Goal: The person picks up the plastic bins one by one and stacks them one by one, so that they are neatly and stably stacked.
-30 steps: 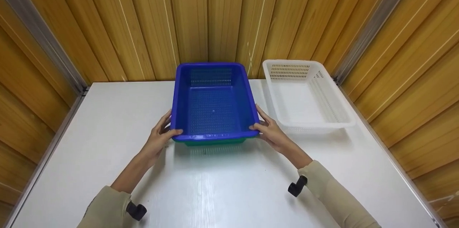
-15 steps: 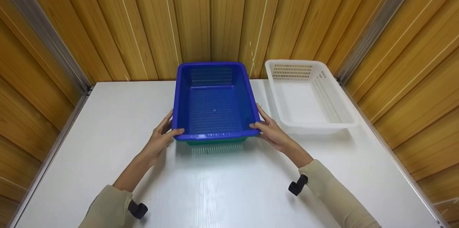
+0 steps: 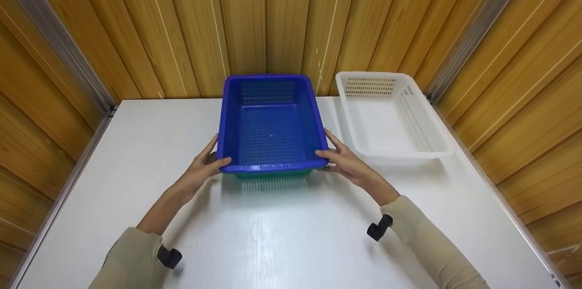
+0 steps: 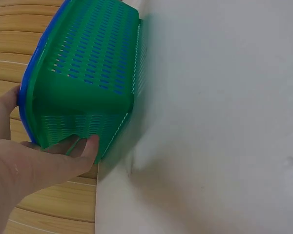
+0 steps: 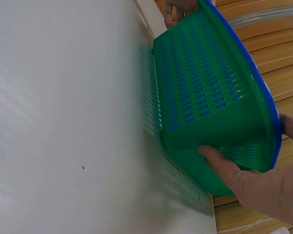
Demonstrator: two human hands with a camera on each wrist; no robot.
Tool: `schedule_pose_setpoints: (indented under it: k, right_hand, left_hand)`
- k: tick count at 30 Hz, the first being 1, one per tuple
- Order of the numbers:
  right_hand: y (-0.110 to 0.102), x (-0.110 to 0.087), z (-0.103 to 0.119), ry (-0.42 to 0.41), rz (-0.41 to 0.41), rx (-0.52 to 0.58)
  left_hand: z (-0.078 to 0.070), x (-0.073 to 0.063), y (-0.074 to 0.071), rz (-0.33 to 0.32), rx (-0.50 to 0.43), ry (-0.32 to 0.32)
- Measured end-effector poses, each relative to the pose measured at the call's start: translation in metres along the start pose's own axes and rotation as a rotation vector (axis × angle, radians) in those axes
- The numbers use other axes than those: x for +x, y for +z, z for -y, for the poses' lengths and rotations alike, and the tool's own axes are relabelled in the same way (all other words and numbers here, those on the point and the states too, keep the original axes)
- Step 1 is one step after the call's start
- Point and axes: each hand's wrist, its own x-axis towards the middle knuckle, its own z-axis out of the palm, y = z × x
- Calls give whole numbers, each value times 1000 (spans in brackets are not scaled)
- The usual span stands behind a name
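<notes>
A blue plastic basket [image 3: 273, 167] sits nested inside a green perforated basket [image 4: 83, 92], their rims close together, at the back middle of the table. My left hand [image 3: 200, 171] grips the stack at its near left corner, thumb over the blue rim and fingers along the green side. At the opposite near corner, my right hand [image 3: 349, 165] holds it the same way. In the right wrist view, a finger [image 5: 219, 163] lies against the green wall. The green base is right at the tabletop, its reflection beside it. The blue basket has nothing in it.
A white perforated basket [image 3: 402, 154] stands to the right of the stack, near the table's right edge. The glossy white table [image 3: 282, 239] is bounded by wood-look panels [image 3: 286, 21] at the back and both sides.
The head view has shifted slightly, so everything appears a little higher. Both hands keep hold of the nested baskets, which stay in the same place on the table.
</notes>
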Motion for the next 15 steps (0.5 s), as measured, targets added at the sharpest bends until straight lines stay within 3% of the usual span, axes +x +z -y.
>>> schedule_pose_setpoints:
  k: [4,9,15]
  right_hand:
    - [-4,-9,10,9,32,-47]
    - [-14,-23,22,-5,88,-88]
    - [-21,-35,43,-60,44,-42]
  left_hand:
    - [-10,0,-4,-18,87,12]
    - [-24,6,-1,-133,175,30]
    - [-48,15,8,-209,234,56]
